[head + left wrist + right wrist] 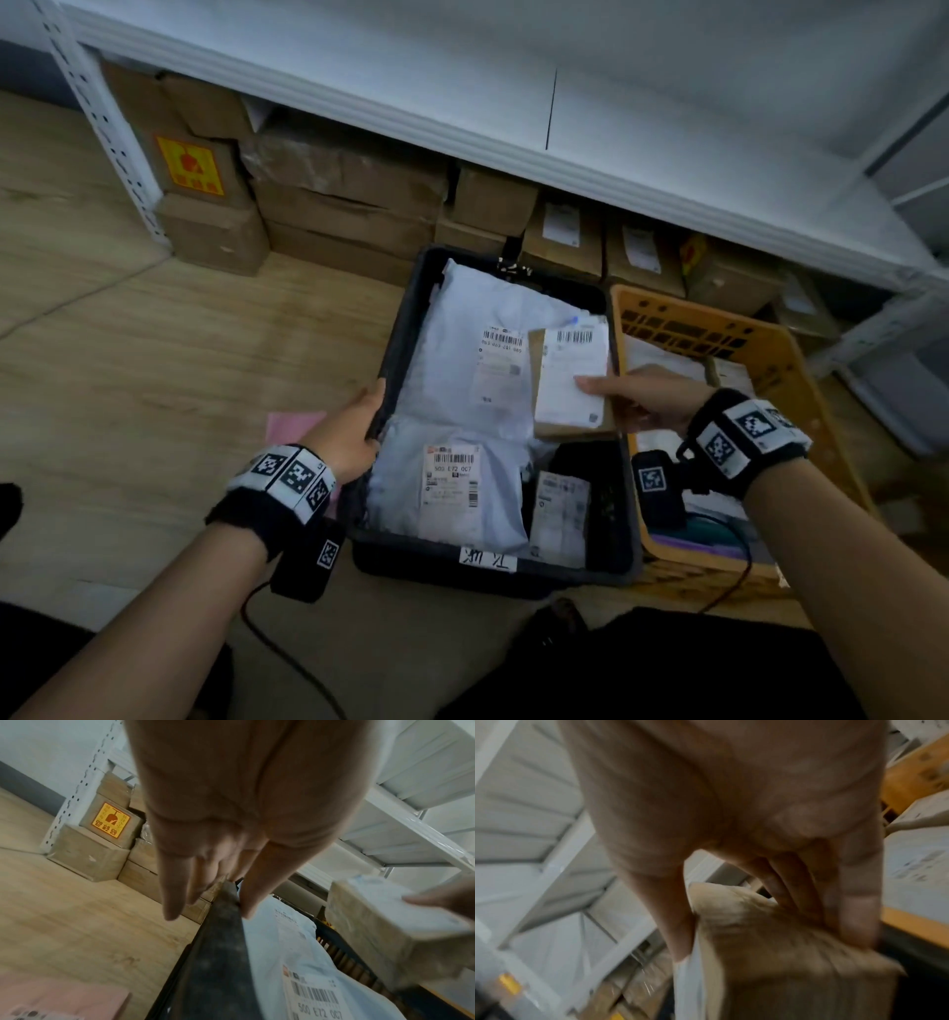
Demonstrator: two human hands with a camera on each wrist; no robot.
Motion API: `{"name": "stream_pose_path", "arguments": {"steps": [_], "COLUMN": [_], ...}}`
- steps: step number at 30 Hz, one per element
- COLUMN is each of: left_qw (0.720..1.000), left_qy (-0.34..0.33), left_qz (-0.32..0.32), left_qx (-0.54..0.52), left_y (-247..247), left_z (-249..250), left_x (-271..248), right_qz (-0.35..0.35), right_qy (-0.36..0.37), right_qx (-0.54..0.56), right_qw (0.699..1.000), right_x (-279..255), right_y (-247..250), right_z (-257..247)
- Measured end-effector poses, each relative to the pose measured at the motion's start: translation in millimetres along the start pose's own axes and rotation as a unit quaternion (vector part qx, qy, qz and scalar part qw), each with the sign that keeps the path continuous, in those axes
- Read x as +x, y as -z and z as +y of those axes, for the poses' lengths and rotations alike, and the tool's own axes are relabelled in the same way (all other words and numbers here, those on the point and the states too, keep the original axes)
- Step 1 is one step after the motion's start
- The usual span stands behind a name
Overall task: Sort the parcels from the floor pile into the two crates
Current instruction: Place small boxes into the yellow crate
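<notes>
Head view: at centre frame, black crate (405, 329) on the wooden floor (154, 360), packed with white mailer bags (477, 329) bearing barcode labels. Right of it, touching, yellow crate (801, 370) with slotted walls, holding white parcels. Left hand (354, 431) at centre left, wrapped over the black crate's left rim. Right hand (652, 395) at centre right, clasping a small cardboard box (570, 380) with a white label, held above the black crate's right side, thumb on the label. Stacked brown cartons (339, 205) under a white shelf (513, 103) along the top.

Left wrist view: left hand (231, 821) filling upper centre, thumb inside and fingers (172, 892) outside the crate's dark rim (213, 953). Cardboard box (380, 927) at right edge. Pink flat item (64, 998) at lower left.

Right wrist view: blurred. Right hand (731, 811) pinching the cardboard box (782, 963) at lower centre, thumb on one face, fingers (854, 912) on the other. Yellow crate (911, 774) at upper right.
</notes>
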State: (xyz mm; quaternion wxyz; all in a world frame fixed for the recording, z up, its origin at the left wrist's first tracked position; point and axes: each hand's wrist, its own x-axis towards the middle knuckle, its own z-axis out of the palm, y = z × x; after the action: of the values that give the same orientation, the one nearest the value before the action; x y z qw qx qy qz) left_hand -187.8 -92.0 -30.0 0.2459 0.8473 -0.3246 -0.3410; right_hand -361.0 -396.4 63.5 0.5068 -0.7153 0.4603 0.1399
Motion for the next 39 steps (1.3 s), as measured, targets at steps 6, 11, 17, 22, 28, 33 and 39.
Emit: {"name": "stream_pose_path", "arguments": {"steps": [6, 11, 17, 22, 28, 33, 39], "left_qw": [1.000, 1.000, 1.000, 1.000, 0.999, 0.993, 0.982], "left_qy": [0.027, 0.020, 0.008, 0.006, -0.031, -0.109, -0.145], "left_qz": [-0.010, -0.004, 0.000, -0.001, 0.020, 0.016, -0.109], "left_qx": [-0.007, -0.009, 0.002, 0.003, -0.008, 0.030, 0.053], "left_y": [0.9, 3.5, -1.9, -3.9, -5.4, -14.4, -55.4], "left_z": [6.2, 2.8, -7.0, -12.0, 6.0, 54.9, 124.2], "left_x": [-3.6, -1.4, 6.0, 12.4, 19.0, 17.9, 29.3], "right_qz": [-0.095, -0.102, -0.075, -0.042, -0.012, 0.131, 0.248], "right_qy": [-0.097, -0.052, -0.007, 0.023, 0.028, 0.058, -0.038], "right_qx": [-0.005, -0.101, -0.278, -0.274, -0.054, 0.136, 0.242], "right_qw": [0.991, 0.988, 0.958, 0.960, 0.998, 0.980, 0.937], "right_x": [13.8, 21.9, 23.2, 25.7, 21.9, 14.8, 27.2], "right_y": [-33.6, -44.3, -40.3, -41.4, -4.9, 101.8, 178.7], "right_z": [26.6, 40.0, 36.9, 36.7, 29.4, 29.1, 117.8]}}
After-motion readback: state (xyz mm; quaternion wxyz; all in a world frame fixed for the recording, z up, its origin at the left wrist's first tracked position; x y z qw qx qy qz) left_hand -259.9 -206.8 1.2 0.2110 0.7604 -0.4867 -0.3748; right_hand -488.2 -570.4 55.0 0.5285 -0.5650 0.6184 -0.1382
